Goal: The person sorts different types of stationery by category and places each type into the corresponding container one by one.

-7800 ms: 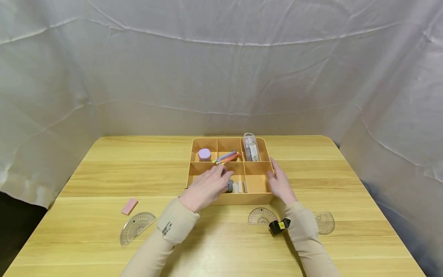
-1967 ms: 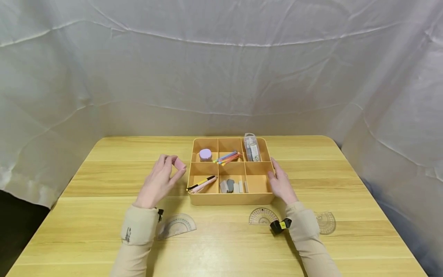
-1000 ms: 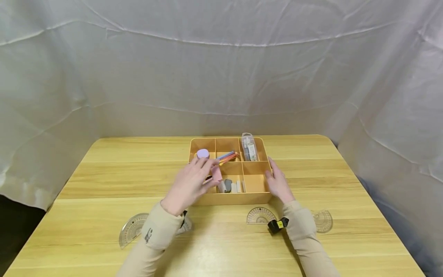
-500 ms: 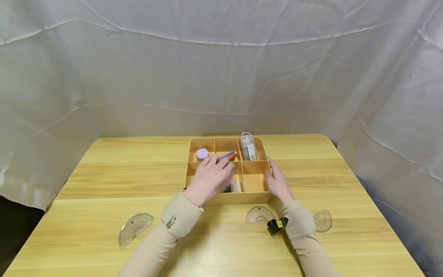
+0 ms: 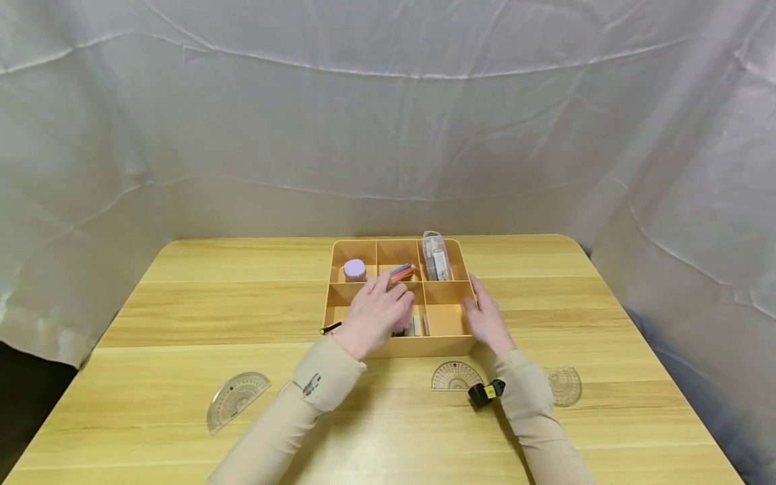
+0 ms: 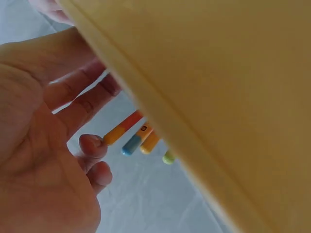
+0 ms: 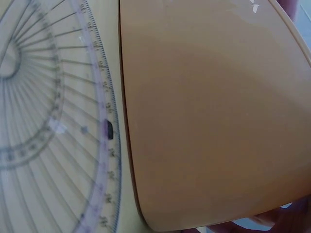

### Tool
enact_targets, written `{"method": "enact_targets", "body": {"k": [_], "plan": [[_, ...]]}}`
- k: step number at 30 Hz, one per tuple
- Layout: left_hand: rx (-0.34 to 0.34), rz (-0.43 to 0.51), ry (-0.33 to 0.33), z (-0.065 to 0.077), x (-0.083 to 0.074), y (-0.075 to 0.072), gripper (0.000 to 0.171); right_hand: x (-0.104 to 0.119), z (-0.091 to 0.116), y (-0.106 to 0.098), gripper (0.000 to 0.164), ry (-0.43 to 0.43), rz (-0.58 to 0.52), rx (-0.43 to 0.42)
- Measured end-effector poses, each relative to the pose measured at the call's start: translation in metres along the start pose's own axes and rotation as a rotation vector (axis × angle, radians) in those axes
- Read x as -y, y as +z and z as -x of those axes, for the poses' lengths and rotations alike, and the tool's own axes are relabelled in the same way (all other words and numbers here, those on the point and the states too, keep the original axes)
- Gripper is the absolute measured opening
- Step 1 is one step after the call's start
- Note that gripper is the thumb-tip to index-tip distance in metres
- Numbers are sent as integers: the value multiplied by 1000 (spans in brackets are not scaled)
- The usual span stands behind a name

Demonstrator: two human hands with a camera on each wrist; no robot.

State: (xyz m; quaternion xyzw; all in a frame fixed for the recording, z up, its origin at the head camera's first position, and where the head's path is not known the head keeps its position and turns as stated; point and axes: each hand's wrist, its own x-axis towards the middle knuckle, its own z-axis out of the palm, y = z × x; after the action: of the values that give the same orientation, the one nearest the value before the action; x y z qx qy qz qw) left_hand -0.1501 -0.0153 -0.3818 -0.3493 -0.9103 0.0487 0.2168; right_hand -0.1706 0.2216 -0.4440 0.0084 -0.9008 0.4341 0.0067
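Note:
My left hand (image 5: pixel 374 313) reaches into the front middle compartment of an orange-tan six-compartment organizer tray (image 5: pixel 424 347). In the left wrist view its thumb and some fingers pass behind the tray wall (image 6: pixel 194 87), with the other fingertips curled. Those hidden fingertips leave me unable to tell whether they still pinch the pink eraser. White erasers (image 5: pixel 417 326) lie beside that hand. My right hand (image 5: pixel 490 323) grips the tray's right side, thumb at the rim and fingers along the outside. Coloured pens (image 5: pixel 403 273) lean just beyond the left hand.
The back compartments hold a lilac rounded case (image 5: pixel 354 270) and a clear plastic case (image 5: pixel 436 257). A black pen end (image 5: pixel 330 328) sticks out at the front left. Clear protractors lie on the table: left (image 5: pixel 238 399), centre (image 5: pixel 453 377) and right (image 5: pixel 565 386).
My left hand picked up the pink eraser from the left of the table and brought it over the tray into the front middle compartment. The right hand stayed on the tray's side.

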Motion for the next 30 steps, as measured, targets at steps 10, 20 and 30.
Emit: {"method": "enact_targets", "body": {"k": [10, 20, 30], "plan": [[-7, 530, -296, 28, 30, -9, 35, 1, 1, -1, 57, 1, -15, 4], [116, 743, -658, 60, 55, 10, 60, 2, 3, -5, 56, 2, -4, -8], [241, 875, -771, 60, 56, 23, 70, 3, 4, -5, 56, 11, 14, 9]]}}
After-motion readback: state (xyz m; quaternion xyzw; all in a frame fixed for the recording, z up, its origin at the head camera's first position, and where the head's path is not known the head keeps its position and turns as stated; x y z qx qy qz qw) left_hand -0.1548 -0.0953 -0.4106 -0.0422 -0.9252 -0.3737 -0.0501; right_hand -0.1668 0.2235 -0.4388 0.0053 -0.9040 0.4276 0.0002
